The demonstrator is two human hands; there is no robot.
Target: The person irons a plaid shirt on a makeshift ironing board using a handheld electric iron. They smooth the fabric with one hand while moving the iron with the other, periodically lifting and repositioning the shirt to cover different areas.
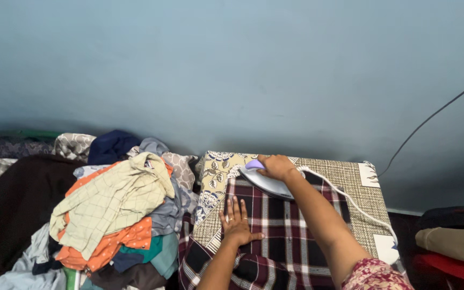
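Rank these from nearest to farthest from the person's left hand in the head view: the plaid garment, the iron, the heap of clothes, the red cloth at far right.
1. Plaid garment: under the left hand, touching.
2. Iron: just beyond, held by the right hand.
3. Heap of clothes: to the left.
4. Red cloth: far right edge.

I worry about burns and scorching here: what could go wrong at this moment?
The left hand lies flat on the plaid cloth just ahead of the iron held by the right hand, so it might get burned. The white cord trails over the board and could snag.
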